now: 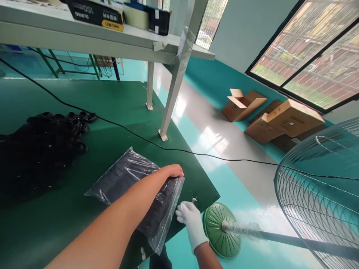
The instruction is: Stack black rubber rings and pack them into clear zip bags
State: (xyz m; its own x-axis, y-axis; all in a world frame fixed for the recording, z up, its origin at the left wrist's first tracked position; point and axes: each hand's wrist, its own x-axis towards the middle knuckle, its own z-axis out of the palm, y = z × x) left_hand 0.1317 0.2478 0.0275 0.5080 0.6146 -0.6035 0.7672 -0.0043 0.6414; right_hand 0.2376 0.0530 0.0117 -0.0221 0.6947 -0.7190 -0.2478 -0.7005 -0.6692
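A clear plastic bag (126, 175) packed with dark, flat contents lies on the green tabletop (120, 91), its right edge near the table's corner. Bare and closed, my left hand (176, 170) grips the bag's upper right edge, and my forearm crosses over the bag. My right hand (192, 224) wears a white glove and is beside the table edge, just right of the bag and apart from it. Its fingers are curled together; whatever they may hold is hidden. Close to its fingertips lies a small shiny bit (194, 200).
Black rounded parts (42, 149) are heaped at left. A black cable (129, 129) crosses the table and runs toward a caged fan (316, 186) with a green base (221, 229). A shelf (84, 37) on posts stands at the back. Cardboard boxes (294, 117) sit by the wall.
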